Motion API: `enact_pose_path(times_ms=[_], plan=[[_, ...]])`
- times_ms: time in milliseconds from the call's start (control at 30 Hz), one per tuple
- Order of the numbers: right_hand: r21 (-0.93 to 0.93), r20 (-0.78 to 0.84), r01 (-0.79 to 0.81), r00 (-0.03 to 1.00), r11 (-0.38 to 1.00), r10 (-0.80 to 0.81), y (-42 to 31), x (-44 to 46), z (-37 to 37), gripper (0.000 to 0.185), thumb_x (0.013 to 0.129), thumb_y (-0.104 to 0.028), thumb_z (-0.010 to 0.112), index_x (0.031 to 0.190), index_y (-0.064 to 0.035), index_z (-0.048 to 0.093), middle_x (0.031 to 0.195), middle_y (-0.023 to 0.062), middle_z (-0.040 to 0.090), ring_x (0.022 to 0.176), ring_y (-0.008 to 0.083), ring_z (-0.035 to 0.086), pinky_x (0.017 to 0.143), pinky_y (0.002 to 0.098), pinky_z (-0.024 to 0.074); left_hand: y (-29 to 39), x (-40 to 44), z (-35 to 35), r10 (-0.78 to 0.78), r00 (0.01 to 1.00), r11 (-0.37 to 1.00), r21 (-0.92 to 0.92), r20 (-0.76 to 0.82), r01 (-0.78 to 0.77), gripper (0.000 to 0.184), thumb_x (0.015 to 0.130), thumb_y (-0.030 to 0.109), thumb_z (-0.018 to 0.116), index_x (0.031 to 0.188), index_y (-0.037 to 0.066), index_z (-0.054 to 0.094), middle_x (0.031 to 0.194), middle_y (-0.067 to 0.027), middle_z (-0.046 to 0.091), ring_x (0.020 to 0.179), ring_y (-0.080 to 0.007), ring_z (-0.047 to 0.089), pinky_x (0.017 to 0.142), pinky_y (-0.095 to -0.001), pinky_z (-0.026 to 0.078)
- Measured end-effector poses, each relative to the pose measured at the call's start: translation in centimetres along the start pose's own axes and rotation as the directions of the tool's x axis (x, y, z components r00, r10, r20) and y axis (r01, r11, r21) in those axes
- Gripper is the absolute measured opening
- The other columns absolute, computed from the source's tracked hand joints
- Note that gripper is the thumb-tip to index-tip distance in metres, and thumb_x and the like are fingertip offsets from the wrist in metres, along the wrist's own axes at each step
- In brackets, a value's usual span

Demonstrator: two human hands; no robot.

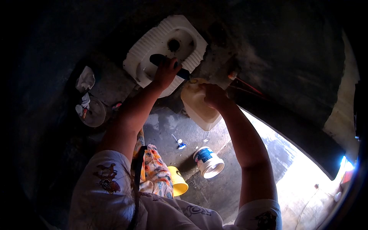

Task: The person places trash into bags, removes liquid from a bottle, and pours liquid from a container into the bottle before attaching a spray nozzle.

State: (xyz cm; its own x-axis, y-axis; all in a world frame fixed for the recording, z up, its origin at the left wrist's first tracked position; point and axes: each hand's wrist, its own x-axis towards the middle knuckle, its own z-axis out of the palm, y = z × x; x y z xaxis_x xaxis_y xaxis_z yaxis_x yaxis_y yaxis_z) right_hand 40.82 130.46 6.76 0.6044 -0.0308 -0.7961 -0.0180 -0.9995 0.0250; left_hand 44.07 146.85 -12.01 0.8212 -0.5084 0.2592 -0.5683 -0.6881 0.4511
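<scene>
My left hand [167, 73] is closed around a dark elongated object [158, 59] with a rounded far end, held over the white squat toilet [143, 48]. The object's narrower end points down to the right, close to the top of a pale yellowish jerrycan [193, 99]; I cannot tell whether they touch. My right hand [215, 96] grips the jerrycan at its upper right, around the handle area. The jerrycan leans with its base towards me, beside the toilet's near right edge. A yellowish ring [193, 81] shows at its top, near the dark object's tip.
A white bucket with a blue label [207, 160] lies tipped on the grey floor, near a yellow bucket [178, 182]. A small blue-and-white item [181, 144] lies behind them. At left are a crumpled white bag [86, 79] and a round container [95, 115]. Bright light enters at right.
</scene>
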Motion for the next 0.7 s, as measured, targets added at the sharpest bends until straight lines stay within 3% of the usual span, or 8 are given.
enact_pose_path(times_ms=[400, 700], plan=[[0.046, -0.056, 0.04, 0.998, 0.998, -0.037, 1.7, 0.1, 2.1, 0.053, 0.066, -0.002, 0.052, 0.118, -0.0151, 0.052, 0.108, 0.011, 0.058, 0.1, 0.0269, 0.055, 0.087, 0.0365, 0.0439, 1.4, 0.1, 0.4, 0.004, 1.0, 0.999, -0.05, 0.001, -0.004, 0.026, 0.076, 0.011, 0.052, 0.101, 0.015, 0.051, 0.109, -0.0085, 0.039, 0.099, -0.0266, 0.045, 0.085, -0.0454, 0.036], [0.05, 0.014, -0.008, 1.0, 0.999, 0.008, 1.7, -0.3, 2.0, 0.053, 0.068, -0.002, 0.052, 0.119, -0.0157, 0.051, 0.109, 0.0109, 0.058, 0.101, 0.0267, 0.056, 0.085, 0.037, 0.0446, 1.9, -0.3, 1.0, -0.006, 1.0, 0.998, -0.067, 0.01, 0.007, 0.025, 0.076, 0.012, 0.053, 0.1, 0.015, 0.054, 0.108, -0.0083, 0.041, 0.096, -0.0263, 0.047, 0.085, -0.0443, 0.037]])
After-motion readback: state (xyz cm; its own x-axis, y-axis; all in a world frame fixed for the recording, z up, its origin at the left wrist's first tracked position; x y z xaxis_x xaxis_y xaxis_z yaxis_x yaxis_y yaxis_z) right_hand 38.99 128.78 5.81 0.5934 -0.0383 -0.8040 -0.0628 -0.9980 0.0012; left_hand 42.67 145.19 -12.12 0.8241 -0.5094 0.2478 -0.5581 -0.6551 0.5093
